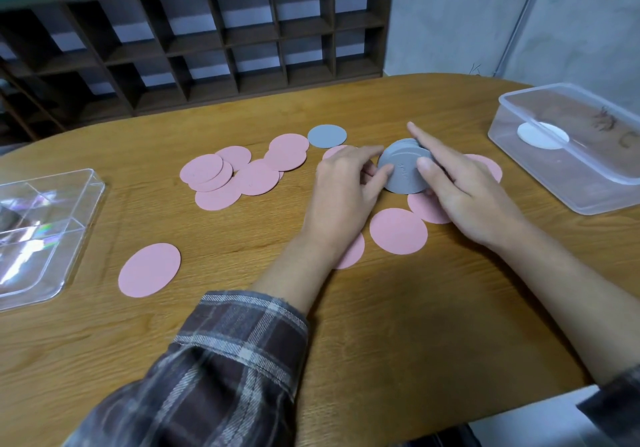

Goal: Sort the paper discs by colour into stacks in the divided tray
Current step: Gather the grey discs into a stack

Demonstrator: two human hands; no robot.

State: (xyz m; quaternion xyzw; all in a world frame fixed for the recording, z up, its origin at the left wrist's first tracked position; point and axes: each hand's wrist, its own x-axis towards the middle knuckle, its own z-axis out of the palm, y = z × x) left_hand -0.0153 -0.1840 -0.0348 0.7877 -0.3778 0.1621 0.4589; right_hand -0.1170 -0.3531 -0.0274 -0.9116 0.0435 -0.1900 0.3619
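Note:
A stack of grey paper discs (403,173) stands tilted on edge at the table's middle, held between both hands. My left hand (341,197) grips its left rim with thumb and fingers. My right hand (460,194) pinches its right side, the forefinger stretched along the top. One loose grey disc (327,135) lies flat behind. Several pink discs (239,173) overlap in a pile to the left. Single pink discs lie at the front left (149,270), below the hands (398,231) and partly under them. The clear divided tray (74,225) sits at the left edge.
A clear plastic box (568,173) with a white disc (543,135) inside stands at the right of the wooden table (381,325). A dark wooden cubby shelf (207,38) runs behind the table. Plaid sleeves cover both forearms near the front edge.

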